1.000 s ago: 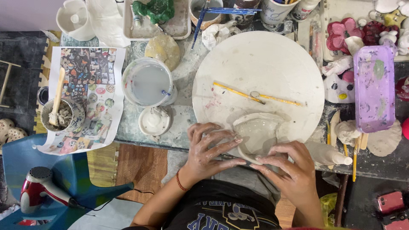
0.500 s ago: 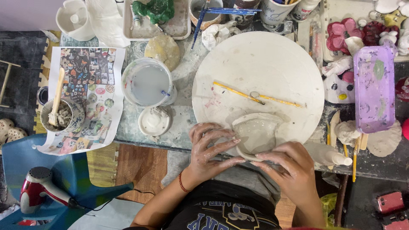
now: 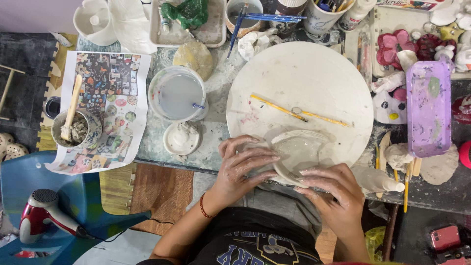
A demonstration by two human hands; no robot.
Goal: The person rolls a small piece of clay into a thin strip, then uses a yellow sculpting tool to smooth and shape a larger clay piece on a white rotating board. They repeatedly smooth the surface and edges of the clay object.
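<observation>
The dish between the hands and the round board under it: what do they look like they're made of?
Dish: likely wet clay, pale grey, matte, soft uneven rim, same smear on both hands. Round board: rigid, off-white, clay-stained; plaster or coated wood, cannot tell which.
</observation>
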